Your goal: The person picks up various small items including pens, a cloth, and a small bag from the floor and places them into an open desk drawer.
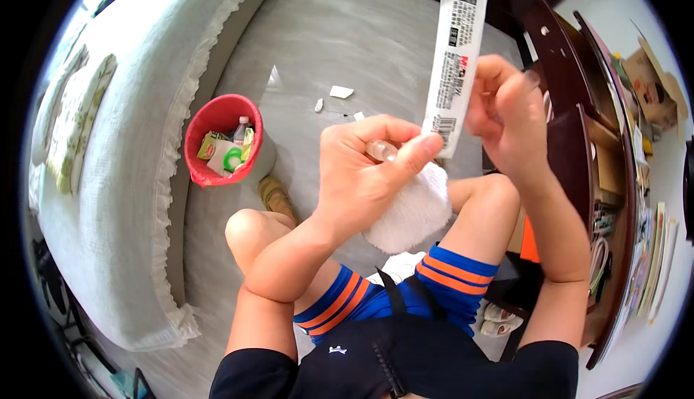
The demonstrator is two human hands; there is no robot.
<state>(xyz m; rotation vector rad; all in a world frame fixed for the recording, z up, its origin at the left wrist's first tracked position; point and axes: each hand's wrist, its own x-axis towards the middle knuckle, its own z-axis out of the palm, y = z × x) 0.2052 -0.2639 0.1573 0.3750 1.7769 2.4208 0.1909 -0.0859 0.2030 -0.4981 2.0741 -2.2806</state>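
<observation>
Left hand [358, 171] pinches a flat white-and-black packet [457, 52] and translucent cylinder [381, 151], seemingly for steadiness; beside the packet, right hand [512, 113] half-curls, hold unclear.

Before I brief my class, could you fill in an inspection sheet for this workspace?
Surface: grey floor.
Things in hand: long white packet; short clear tube.
Clutter: white scraps on the floor; red-lined bin holding a bottle among other rubbish.
Hands: left hand pinches the packet's lower end and holds the tube; right hand is raised beside the packet, contact unclear.
Cables: pale loops, perhaps cord, on the shelves.
Surroundings: covered sofa left, books right.
</observation>
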